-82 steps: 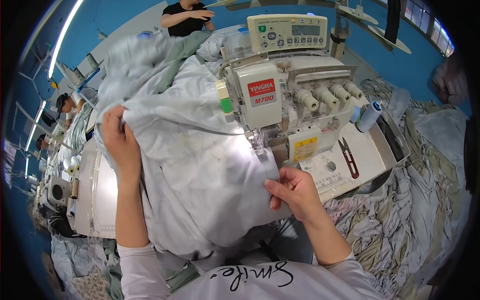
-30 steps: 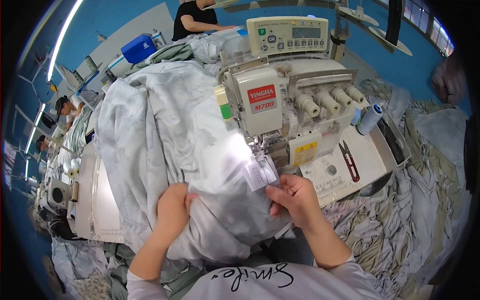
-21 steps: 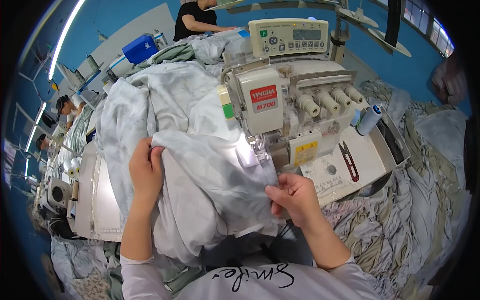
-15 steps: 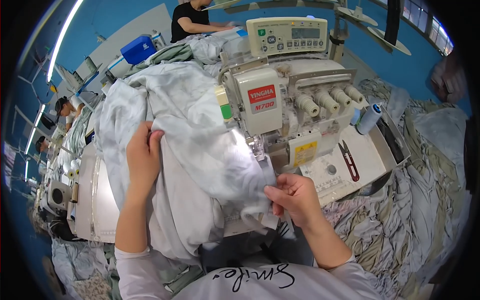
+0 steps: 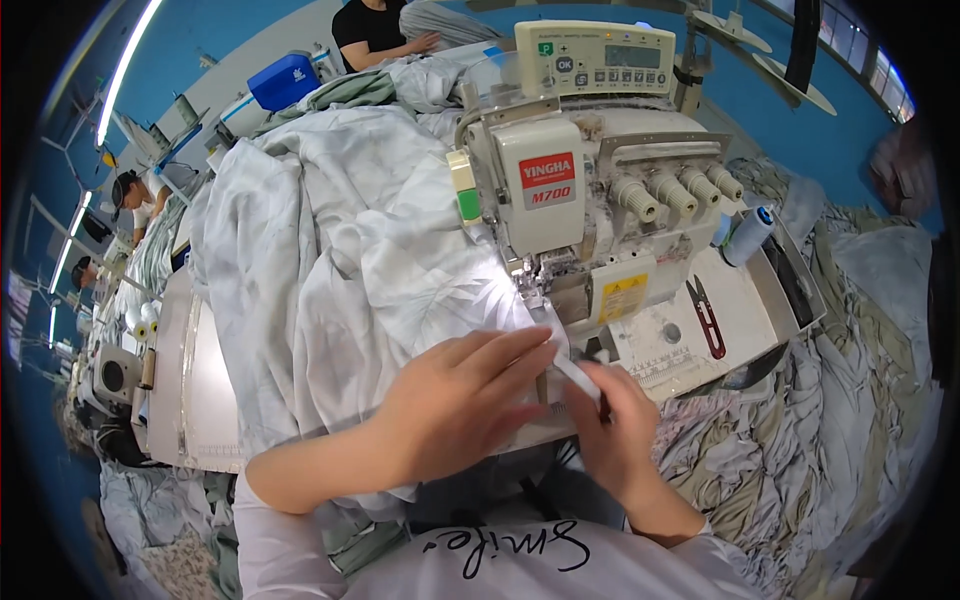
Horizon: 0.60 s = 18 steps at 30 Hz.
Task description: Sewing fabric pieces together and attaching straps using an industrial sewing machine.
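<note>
Nearest us is a white shirt [image 5: 450, 570] with dark lettering, on the near side of the sewing machine [image 5: 545, 190]. Just in front of that machine's needle area, we see the left hand [image 5: 455, 400] slightly blurred, its fingers stretched out and slanting toward a pale strip [image 5: 573, 373] (whether the tips touch it, we cannot tell). The right hand [image 5: 618, 425], also near side of the machine, pinches that strip between thumb and fingers; the strip runs back toward the lit presser area. We find the pale grey cloth [image 5: 330, 220] heaped in folds left of the machine, over the counter [image 5: 205, 385]. At the machine's right, red-handled snips [image 5: 707, 318] lie on its base, with a light blue thread spool [image 5: 748, 237] beyond them. Farther off, behind the machine and to its left, we make out a blue machine cover [image 5: 284, 80] and a co-worker [image 5: 370, 30] in black.
</note>
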{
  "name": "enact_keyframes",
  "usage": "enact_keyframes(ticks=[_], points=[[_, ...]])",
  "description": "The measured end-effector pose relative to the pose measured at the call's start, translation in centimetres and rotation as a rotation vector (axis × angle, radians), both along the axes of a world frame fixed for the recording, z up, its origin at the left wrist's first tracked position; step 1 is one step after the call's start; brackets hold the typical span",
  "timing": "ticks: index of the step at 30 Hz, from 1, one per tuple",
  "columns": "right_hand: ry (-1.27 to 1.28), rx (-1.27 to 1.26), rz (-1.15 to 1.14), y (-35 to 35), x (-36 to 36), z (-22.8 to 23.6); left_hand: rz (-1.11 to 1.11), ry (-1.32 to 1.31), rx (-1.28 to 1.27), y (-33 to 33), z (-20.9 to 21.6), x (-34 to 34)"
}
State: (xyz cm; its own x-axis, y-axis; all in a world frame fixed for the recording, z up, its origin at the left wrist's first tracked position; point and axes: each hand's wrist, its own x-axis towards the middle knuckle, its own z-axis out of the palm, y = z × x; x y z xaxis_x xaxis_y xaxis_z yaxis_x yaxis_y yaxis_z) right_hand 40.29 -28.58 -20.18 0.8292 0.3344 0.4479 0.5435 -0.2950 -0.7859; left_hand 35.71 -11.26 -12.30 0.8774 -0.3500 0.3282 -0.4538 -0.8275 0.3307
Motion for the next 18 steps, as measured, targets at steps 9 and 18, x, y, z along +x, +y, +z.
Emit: enact_keyframes(ticks=[9,18], points=[[-0.376,0.264,0.247,-0.8,1.0,0.0,-0.068,-0.339,0.075,0.6,-3.4,1.5],[0.740,0.630,0.324,0.7,-0.1,-0.9,0.068,-0.339,0.381,-1.2,-4.2,-1.5]])
